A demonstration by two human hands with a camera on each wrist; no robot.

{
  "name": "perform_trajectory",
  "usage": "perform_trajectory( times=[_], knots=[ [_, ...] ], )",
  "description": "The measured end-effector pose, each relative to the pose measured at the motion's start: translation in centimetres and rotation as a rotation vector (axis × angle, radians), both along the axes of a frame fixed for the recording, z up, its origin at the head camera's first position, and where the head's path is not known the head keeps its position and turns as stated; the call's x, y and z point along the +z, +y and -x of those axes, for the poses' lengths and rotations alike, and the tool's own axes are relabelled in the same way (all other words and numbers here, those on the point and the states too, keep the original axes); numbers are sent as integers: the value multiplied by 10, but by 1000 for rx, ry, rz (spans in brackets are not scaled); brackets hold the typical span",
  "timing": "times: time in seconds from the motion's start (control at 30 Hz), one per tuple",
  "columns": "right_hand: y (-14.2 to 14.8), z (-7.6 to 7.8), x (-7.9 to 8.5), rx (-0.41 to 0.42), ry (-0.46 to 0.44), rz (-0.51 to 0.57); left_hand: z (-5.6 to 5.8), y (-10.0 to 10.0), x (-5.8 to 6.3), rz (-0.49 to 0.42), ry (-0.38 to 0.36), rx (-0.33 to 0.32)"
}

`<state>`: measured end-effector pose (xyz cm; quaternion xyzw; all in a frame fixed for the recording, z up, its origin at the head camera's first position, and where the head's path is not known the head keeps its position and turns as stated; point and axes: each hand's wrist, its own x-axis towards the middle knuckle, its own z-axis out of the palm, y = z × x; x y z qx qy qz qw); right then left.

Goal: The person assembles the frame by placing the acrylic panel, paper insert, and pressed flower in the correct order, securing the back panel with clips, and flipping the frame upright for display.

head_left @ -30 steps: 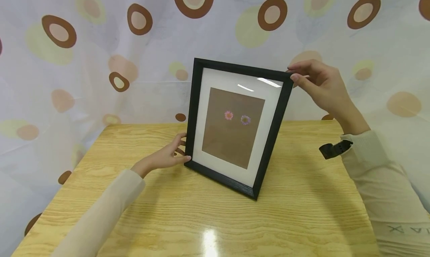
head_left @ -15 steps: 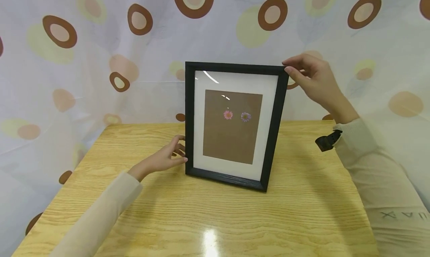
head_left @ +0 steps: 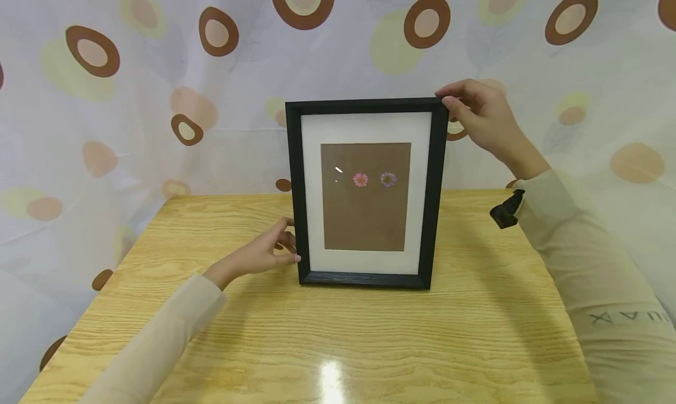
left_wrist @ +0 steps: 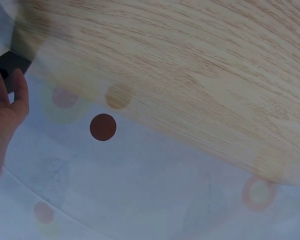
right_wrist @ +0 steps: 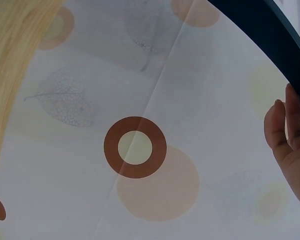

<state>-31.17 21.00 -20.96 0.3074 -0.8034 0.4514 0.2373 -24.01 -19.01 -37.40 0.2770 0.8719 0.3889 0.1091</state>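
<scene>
A black picture frame (head_left: 364, 280) stands upright on the wooden table in the head view, facing me. Inside it, a white mat surrounds a brown panel (head_left: 364, 222) with a pink flower (head_left: 360, 179) and a purple flower (head_left: 388, 179). My left hand (head_left: 259, 255) holds the lower left side, thumb at the front edge and the other fingers partly hidden beside and behind it. At the top right corner, my right hand (head_left: 488, 119) pinches the frame between thumb and fingers. Both wrist views catch the hands only at their margins, against the frame's dark border (right_wrist: 270, 35).
The light wooden table (head_left: 369, 345) extends in front of the frame and to both sides. Behind it hangs a pale curtain (head_left: 237, 98) printed with brown rings and spots. A black strap (head_left: 507, 209) hangs at my right wrist.
The frame has turned from a tilt to level, its lower right corner rising and its top left corner dropping. My right hand has shifted left with it; the left hand stays at the left side.
</scene>
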Motion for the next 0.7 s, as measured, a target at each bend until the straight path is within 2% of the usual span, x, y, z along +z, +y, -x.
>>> perform_trajectory(
  times=[0.23, 0.37, 0.53, 0.7],
  knots=[
    [-3, -1, 1, 25, -110, 34, -1, 0, 0, 12, -16, -18],
    [-2, -5, 0, -29, -107, -14, -2, 0, 2, 36, -10, -30],
    [9, -18, -1, -131, -99, -89, -5, -5, 9, 67, 63, -20],
    [29, -36, -11, -183, -37, -140, -12, -17, 19, 90, 181, 59]
  ],
)
